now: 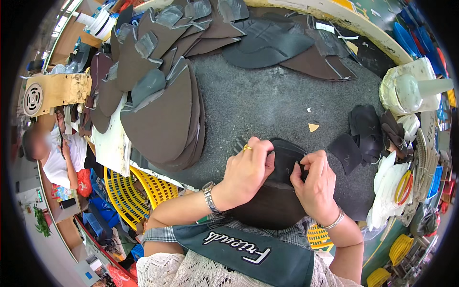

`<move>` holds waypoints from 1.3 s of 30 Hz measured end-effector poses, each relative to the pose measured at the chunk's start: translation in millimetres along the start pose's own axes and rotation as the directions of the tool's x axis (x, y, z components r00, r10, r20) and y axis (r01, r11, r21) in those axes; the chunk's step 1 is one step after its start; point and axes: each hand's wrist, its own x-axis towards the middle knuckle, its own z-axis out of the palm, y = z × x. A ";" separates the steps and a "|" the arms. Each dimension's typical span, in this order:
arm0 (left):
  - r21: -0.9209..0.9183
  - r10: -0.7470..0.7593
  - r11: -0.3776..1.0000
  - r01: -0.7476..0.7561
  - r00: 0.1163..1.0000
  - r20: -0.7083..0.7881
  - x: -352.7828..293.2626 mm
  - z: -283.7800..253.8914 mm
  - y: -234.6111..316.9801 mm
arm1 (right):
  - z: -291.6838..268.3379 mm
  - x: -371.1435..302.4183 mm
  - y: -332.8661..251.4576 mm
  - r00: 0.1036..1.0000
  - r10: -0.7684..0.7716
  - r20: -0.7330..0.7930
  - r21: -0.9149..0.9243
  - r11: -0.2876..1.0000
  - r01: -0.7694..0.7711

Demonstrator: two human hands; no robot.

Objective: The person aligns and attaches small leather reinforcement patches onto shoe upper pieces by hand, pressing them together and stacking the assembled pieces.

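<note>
Bearings taken from the dark brown piece (267, 205) between the two hands, at the near edge of the table (248, 98); its far end is black. At 9 o'clock, beyond the table, another person (60, 155) in a white top; nearer on that bearing, a yellow basket (117, 191). At 10 o'clock, a stack of brown panels (158, 129), rounded ends toward the wearer. Left hand (244, 170), with yellow ring and wristwatch (209, 196), pinches the dark brown piece at its 11 o'clock side. At 12 o'clock, far side, glossy black panels (267, 45). Right hand (315, 186), bracelet at wrist, pinches the same piece at its 1 o'clock side; both grips are closed on it. At 1 o'clock, a tan scrap (313, 127). At 2 o'clock, small black pieces (346, 152) and, farther out, a whitish container (401, 88). At 3 o'clock, white pieces (385, 191) with coloured bands (404, 187).
</note>
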 end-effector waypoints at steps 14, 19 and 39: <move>0.691 0.365 0.704 -0.163 0.918 -0.156 170.4 -36.3 -26.4 | -80.0 -11.6 56.0 0.911 0.396 -0.117 -0.226 0.882 -0.413; 0.531 0.172 0.845 -0.068 0.974 -0.148 161.1 -66.6 -11.9 | -80.6 -23.8 63.5 0.955 0.250 -0.162 -0.102 0.958 -0.268; -0.203 -0.244 0.899 0.389 0.828 0.505 -104.4 -69.6 11.7 | -90.5 -23.2 19.0 0.868 0.472 -0.152 0.626 0.726 -0.285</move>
